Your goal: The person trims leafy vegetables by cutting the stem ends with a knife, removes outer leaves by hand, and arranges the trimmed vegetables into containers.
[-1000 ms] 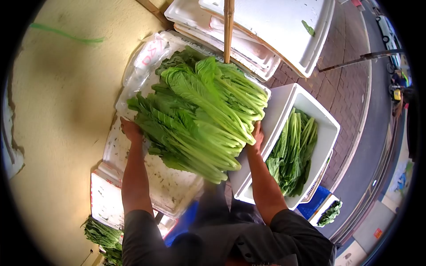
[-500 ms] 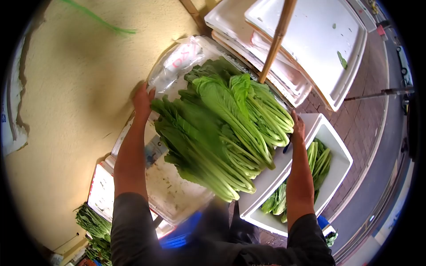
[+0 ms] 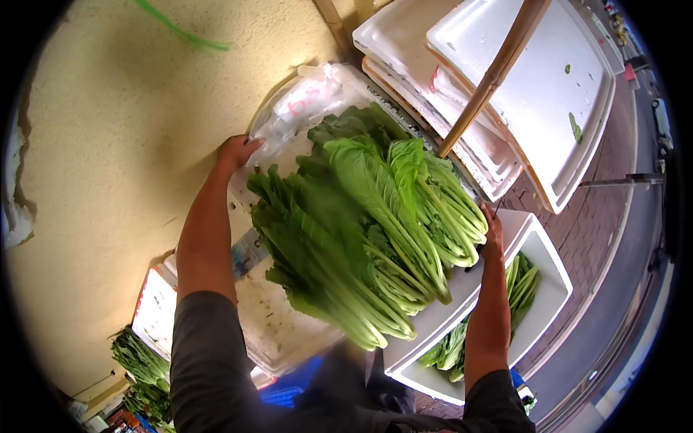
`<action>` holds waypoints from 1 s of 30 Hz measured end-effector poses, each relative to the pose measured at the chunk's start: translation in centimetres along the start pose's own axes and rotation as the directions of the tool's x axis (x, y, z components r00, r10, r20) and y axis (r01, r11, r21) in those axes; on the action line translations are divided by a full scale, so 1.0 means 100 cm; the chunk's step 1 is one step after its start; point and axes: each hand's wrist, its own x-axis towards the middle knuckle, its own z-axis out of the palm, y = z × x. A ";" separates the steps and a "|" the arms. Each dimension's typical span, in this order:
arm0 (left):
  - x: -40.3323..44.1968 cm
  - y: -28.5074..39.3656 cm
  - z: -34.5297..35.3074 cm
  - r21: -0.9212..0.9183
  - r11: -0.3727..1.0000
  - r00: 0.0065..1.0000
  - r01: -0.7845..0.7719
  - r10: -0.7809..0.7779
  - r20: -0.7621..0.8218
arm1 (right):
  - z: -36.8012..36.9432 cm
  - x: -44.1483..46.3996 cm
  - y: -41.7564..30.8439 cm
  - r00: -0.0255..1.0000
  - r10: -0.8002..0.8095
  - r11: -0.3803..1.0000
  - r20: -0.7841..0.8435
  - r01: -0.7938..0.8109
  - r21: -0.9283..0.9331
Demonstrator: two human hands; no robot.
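Observation:
Large green leafy vegetables [image 3: 361, 216] with pale stalks lie in a heap on a white foam tray [image 3: 285, 160]. My left hand [image 3: 237, 153] grips the tray's left edge, beside a clear plastic bag [image 3: 307, 105] with red marks. At the opposite side, my right hand [image 3: 493, 229] has its fingers around the tray's edge, just past the stalk ends; its fingertips are partly hidden. Below my right forearm stands a deep white foam box [image 3: 552, 278] with more greens [image 3: 521, 285] inside.
Stacked white foam lids [image 3: 527, 79] stand at the upper right, with a bamboo pole [image 3: 498, 72] in front. A yellow wall [image 3: 108, 180] borders the left. Another foam tray [image 3: 281, 325] lies nearer me. Leafy greens [image 3: 141, 361] are at the lower left, and a road runs at the right.
Both my hands have moved farther forward along the tray's sides, my left hand reaching the plastic bag. The view has turned, and a printed patch now shows between the heap and the nearer tray.

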 end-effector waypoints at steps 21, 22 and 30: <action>0.004 -0.012 0.024 -0.031 0.998 0.999 0.049 -0.049 -0.004 | -0.017 0.007 0.011 0.998 -0.036 0.980 0.047 0.045 -0.196; 0.011 -0.022 0.035 -0.033 0.999 0.996 -0.017 0.014 -0.088 | -0.020 0.014 0.015 0.998 -0.049 0.971 0.049 0.059 -0.233; -0.023 -0.021 0.024 -0.079 0.982 0.942 -0.171 0.140 -0.304 | -0.020 0.028 0.036 0.987 -0.162 0.946 -0.023 0.149 -0.288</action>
